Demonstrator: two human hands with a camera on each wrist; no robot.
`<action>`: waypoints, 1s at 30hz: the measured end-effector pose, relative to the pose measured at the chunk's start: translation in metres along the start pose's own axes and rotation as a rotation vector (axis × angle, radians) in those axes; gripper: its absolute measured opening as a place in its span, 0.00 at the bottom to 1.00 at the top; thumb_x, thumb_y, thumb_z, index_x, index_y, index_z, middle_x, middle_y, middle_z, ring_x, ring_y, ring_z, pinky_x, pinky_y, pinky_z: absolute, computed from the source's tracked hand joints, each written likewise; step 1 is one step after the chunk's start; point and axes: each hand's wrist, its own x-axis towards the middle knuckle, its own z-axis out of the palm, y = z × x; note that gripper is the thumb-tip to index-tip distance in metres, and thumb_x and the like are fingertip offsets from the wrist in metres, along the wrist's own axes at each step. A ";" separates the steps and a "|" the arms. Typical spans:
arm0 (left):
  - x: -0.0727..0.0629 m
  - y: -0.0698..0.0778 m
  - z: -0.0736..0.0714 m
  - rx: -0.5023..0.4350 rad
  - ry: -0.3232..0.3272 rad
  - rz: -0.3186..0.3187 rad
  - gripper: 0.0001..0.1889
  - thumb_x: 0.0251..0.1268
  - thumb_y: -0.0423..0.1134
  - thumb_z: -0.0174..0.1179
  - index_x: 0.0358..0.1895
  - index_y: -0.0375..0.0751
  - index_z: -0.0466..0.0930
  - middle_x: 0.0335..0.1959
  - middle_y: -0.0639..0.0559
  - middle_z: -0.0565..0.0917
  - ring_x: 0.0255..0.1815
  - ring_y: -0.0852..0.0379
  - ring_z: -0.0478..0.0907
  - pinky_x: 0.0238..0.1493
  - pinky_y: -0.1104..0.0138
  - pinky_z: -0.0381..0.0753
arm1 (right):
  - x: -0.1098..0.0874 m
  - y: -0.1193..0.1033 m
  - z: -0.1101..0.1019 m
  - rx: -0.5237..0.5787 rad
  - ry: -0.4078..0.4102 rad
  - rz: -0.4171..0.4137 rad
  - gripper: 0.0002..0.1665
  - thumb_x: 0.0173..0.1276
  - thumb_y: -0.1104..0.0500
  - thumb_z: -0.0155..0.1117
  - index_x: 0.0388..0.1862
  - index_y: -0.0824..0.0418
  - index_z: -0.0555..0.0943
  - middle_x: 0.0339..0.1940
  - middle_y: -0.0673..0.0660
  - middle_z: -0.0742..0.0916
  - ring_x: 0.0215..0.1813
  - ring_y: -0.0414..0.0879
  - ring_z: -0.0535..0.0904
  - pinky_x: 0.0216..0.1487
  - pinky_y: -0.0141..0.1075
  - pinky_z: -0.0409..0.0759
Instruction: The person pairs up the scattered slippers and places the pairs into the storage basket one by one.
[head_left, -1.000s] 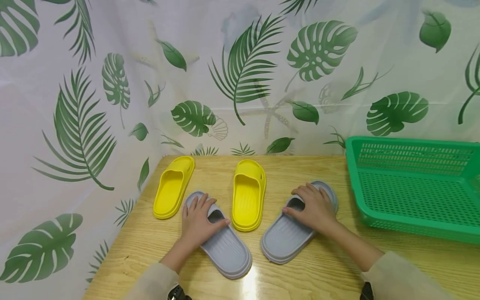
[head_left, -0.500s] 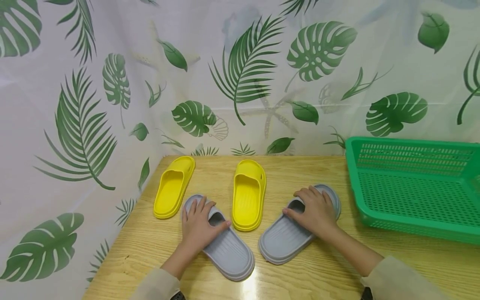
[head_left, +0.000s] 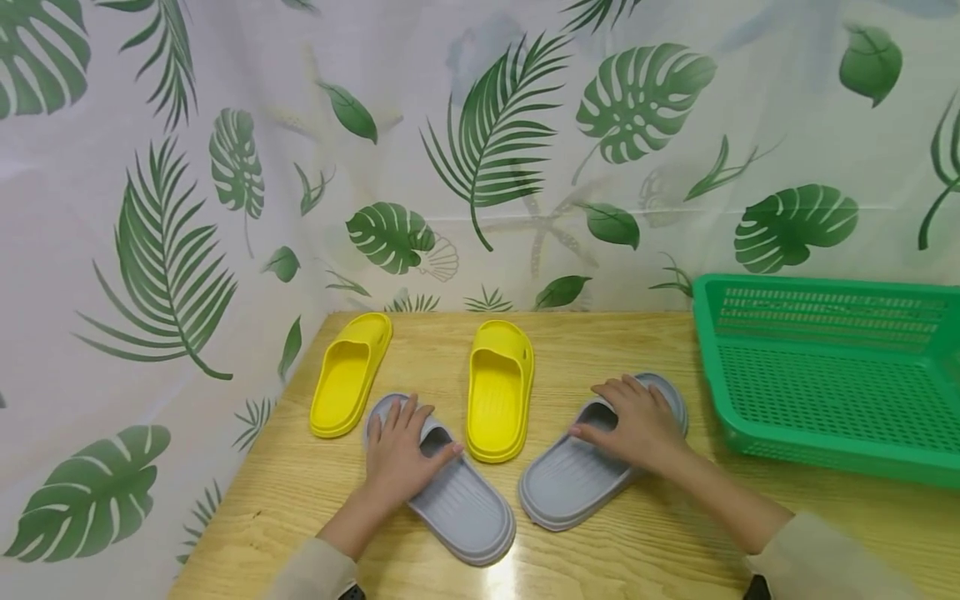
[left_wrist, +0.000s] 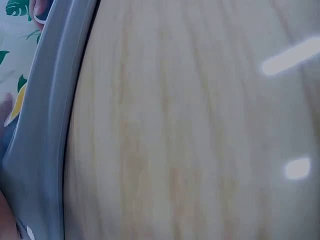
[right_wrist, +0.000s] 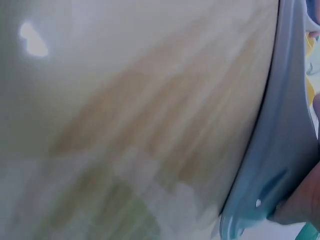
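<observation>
Two grey slippers lie on the wooden table, toes pointing away and outward, heels close together. Over the strap of the left grey slipper (head_left: 468,508), my left hand (head_left: 401,454) grips with fingers across the top and thumb by the foot opening. My right hand (head_left: 641,425) holds the right grey slipper (head_left: 562,483) by its strap, fingers over the top, thumb at the opening. Each strap is partly hidden under a hand. The left wrist view shows a grey slipper's side (left_wrist: 37,165) along the table; the right wrist view shows the other slipper's side (right_wrist: 277,125).
A yellow slipper (head_left: 343,385) lies near the table's left edge. Another yellow slipper (head_left: 497,400) sits between the two grey ones, farther back. The green plastic basket (head_left: 711,367) stands at the right. Behind the table hangs a leaf-print curtain (head_left: 517,258).
Both grey slippers have slid slightly toward me under my hands. The right one's toe has swung a little to the right. The yellow slippers and basket stay put.
</observation>
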 end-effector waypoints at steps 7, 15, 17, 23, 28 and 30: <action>0.001 -0.012 -0.007 -0.082 -0.111 0.144 0.40 0.61 0.65 0.51 0.71 0.43 0.60 0.75 0.43 0.55 0.76 0.41 0.44 0.72 0.46 0.39 | 0.003 0.016 -0.012 0.076 -0.115 -0.176 0.50 0.55 0.33 0.64 0.67 0.63 0.68 0.67 0.69 0.70 0.70 0.69 0.57 0.66 0.65 0.53; 0.005 -0.030 -0.015 -0.142 -0.234 0.337 0.48 0.61 0.68 0.48 0.74 0.36 0.50 0.76 0.41 0.49 0.76 0.39 0.40 0.72 0.46 0.38 | 0.008 0.036 -0.016 0.176 -0.238 -0.361 0.64 0.42 0.35 0.74 0.71 0.68 0.60 0.71 0.74 0.62 0.71 0.74 0.51 0.65 0.67 0.46; 0.006 -0.034 -0.016 -0.135 -0.247 0.377 0.51 0.60 0.72 0.45 0.74 0.34 0.48 0.76 0.40 0.48 0.76 0.38 0.41 0.72 0.46 0.39 | 0.009 0.039 -0.014 0.177 -0.252 -0.385 0.66 0.40 0.35 0.76 0.71 0.68 0.59 0.71 0.75 0.61 0.71 0.75 0.50 0.65 0.68 0.46; 0.010 -0.041 -0.022 -0.121 -0.287 0.477 0.65 0.43 0.85 0.35 0.74 0.32 0.46 0.75 0.37 0.48 0.75 0.35 0.42 0.71 0.43 0.40 | 0.010 0.043 -0.014 0.190 -0.261 -0.431 0.73 0.31 0.33 0.78 0.71 0.67 0.57 0.70 0.76 0.62 0.69 0.76 0.51 0.63 0.70 0.47; 0.012 -0.042 -0.027 -0.110 -0.329 0.534 0.73 0.30 0.89 0.35 0.74 0.31 0.45 0.75 0.34 0.48 0.75 0.33 0.41 0.70 0.41 0.41 | 0.009 0.049 -0.014 0.174 -0.240 -0.504 0.77 0.26 0.27 0.76 0.70 0.68 0.58 0.66 0.74 0.67 0.66 0.76 0.57 0.61 0.71 0.51; 0.012 -0.042 -0.029 -0.113 -0.354 0.542 0.73 0.29 0.89 0.38 0.74 0.31 0.45 0.75 0.34 0.48 0.75 0.33 0.40 0.70 0.41 0.40 | 0.008 0.051 -0.012 0.169 -0.234 -0.520 0.77 0.25 0.24 0.74 0.69 0.67 0.58 0.65 0.73 0.69 0.66 0.76 0.58 0.60 0.70 0.53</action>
